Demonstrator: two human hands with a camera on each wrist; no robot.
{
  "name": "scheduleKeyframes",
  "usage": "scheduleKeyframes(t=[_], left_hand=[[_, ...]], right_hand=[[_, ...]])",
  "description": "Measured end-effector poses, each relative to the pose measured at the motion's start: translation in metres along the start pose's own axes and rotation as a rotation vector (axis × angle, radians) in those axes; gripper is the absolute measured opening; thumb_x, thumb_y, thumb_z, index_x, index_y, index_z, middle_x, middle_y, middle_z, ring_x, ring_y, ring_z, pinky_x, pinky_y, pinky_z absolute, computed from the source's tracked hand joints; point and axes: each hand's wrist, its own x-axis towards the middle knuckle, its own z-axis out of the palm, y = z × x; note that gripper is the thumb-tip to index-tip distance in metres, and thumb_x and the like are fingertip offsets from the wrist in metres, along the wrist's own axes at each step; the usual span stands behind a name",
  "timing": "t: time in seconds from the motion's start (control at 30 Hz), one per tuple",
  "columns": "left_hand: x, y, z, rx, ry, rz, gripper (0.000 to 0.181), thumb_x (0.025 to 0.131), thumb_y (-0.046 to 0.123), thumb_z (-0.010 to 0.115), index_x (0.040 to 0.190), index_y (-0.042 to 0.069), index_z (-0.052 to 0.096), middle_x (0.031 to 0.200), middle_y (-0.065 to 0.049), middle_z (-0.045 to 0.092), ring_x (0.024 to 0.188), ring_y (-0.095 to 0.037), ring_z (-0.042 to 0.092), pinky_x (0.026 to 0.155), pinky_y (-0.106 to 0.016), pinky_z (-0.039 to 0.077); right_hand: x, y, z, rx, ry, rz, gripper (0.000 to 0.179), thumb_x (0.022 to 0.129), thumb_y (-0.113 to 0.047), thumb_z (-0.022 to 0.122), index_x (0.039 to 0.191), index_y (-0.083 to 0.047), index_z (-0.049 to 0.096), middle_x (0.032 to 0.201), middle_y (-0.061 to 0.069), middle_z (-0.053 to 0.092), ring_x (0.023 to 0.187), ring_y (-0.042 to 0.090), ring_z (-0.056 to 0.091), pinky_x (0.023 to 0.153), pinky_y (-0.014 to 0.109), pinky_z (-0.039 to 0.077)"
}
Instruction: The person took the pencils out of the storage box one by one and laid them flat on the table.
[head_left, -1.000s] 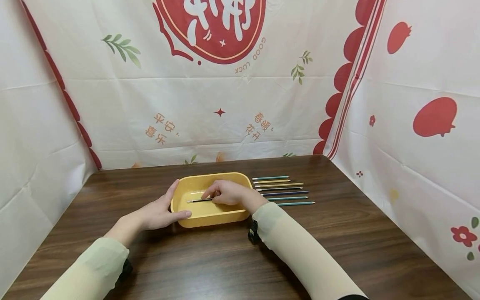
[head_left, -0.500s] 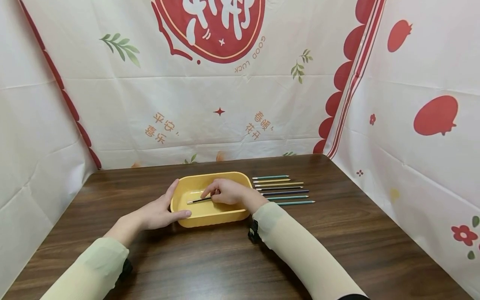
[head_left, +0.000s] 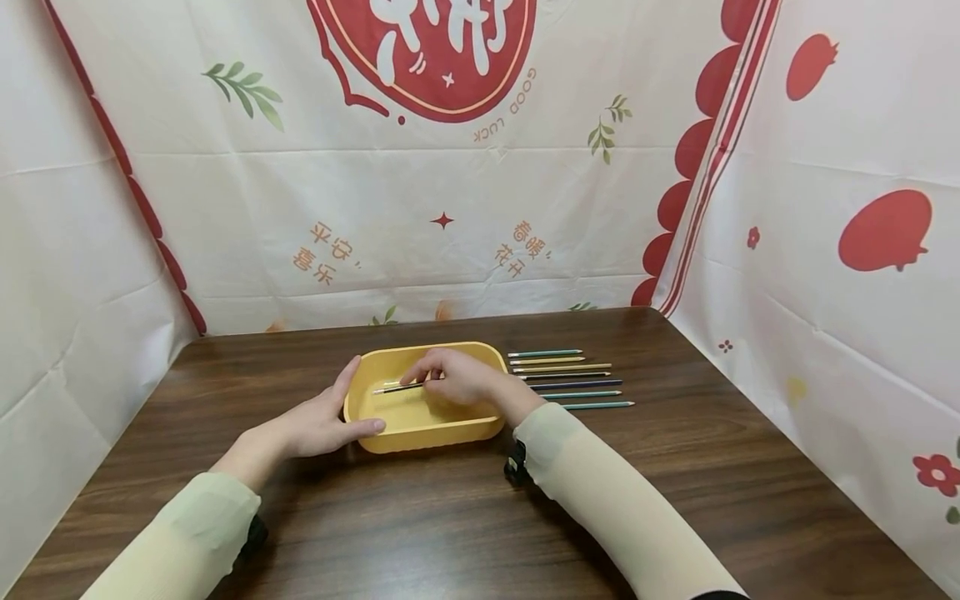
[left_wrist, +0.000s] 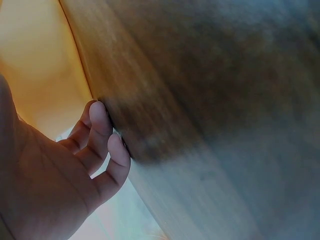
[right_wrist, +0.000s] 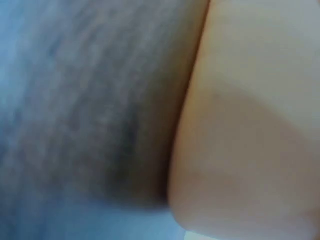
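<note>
In the head view a yellow plastic box (head_left: 431, 437) stands on the table. My left hand (head_left: 324, 423) grips its left end, thumb over the near rim and fingers along the outside. In the left wrist view the bent fingers (left_wrist: 117, 155) lie by the box wall (left_wrist: 45, 65). My right hand (head_left: 457, 379) reaches inside the box and pinches a black pencil (head_left: 405, 387), whose pale end points left. The pencil's other end is hidden by the hand. The right wrist view shows the box's outer wall (right_wrist: 240, 125) close up, without the hand.
Right of the box, several pencils lie in a row, roughly parallel: a teal pencil (head_left: 546, 353) at the back, yellow and dark ones, and another teal pencil (head_left: 600, 406) nearest. The brown wooden table (head_left: 420, 517) ends at a printed cloth (head_left: 405, 192) behind.
Inside the box, my right hand and the black pencil have shifted slightly toward the far wall. My left hand keeps its hold on the box. The head view has moved a little.
</note>
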Motion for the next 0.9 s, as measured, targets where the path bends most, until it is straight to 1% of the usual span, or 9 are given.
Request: scheduleKeyframes(t=[0.17, 0.23, 0.4, 0.63, 0.77, 0.9], left_hand=[[0.0, 0.002, 0.0, 0.005, -0.001, -0.004, 0.127, 0.099, 0.07, 0.069, 0.176, 0.013, -0.015, 0.176, -0.035, 0.026, 0.158, -0.049, 0.041, 0.125, -0.067, 0.037], [0.0, 0.003, 0.0, 0.006, -0.004, -0.011, 0.128, 0.099, 0.071, 0.069, 0.176, 0.013, -0.015, 0.176, -0.035, 0.026, 0.158, -0.049, 0.041, 0.125, -0.067, 0.037], [0.001, 0.004, -0.001, 0.009, -0.007, -0.015, 0.128, 0.099, 0.072, 0.069, 0.176, 0.012, -0.014, 0.176, -0.035, 0.025, 0.159, -0.05, 0.039, 0.126, -0.068, 0.036], [0.001, 0.003, -0.001, 0.008, -0.008, -0.008, 0.128, 0.099, 0.07, 0.069, 0.176, 0.011, -0.014, 0.176, -0.035, 0.024, 0.16, -0.05, 0.038, 0.126, -0.067, 0.036], [0.001, 0.002, 0.0, 0.012, -0.002, -0.003, 0.127, 0.099, 0.07, 0.07, 0.176, 0.01, -0.013, 0.176, -0.035, 0.025, 0.159, -0.05, 0.04, 0.125, -0.067, 0.037], [0.001, 0.001, 0.001, 0.011, -0.001, -0.002, 0.127, 0.1, 0.069, 0.069, 0.176, 0.01, -0.013, 0.176, -0.035, 0.025, 0.158, -0.05, 0.04, 0.125, -0.067, 0.037]], right_hand=[[-0.008, -0.01, -0.017, -0.002, 0.022, -0.027, 0.035, 0.106, -0.004, 0.062, 0.13, -0.021, 0.082, 0.124, 0.002, 0.072, 0.105, 0.012, 0.062, 0.092, 0.026, 0.052], [-0.012, -0.014, -0.025, -0.021, 0.031, -0.045, 0.036, 0.106, -0.005, 0.062, 0.13, -0.022, 0.082, 0.121, 0.001, 0.071, 0.105, 0.012, 0.062, 0.091, 0.026, 0.052], [-0.03, -0.018, -0.042, -0.038, 0.063, -0.05, 0.037, 0.107, -0.005, 0.062, 0.128, -0.026, 0.083, 0.118, -0.002, 0.071, 0.102, 0.013, 0.062, 0.087, 0.029, 0.053], [-0.064, -0.008, -0.059, -0.036, 0.094, -0.05, 0.035, 0.108, -0.007, 0.063, 0.128, -0.029, 0.082, 0.119, -0.005, 0.07, 0.096, 0.014, 0.06, 0.079, 0.03, 0.051], [-0.085, 0.0, -0.065, -0.034, 0.114, -0.037, 0.034, 0.107, -0.009, 0.065, 0.127, -0.03, 0.082, 0.12, -0.005, 0.07, 0.096, 0.016, 0.06, 0.079, 0.032, 0.052], [-0.104, 0.008, -0.069, -0.039, 0.126, -0.033, 0.034, 0.106, -0.008, 0.067, 0.126, -0.029, 0.083, 0.119, -0.004, 0.071, 0.098, 0.015, 0.061, 0.083, 0.032, 0.052]])
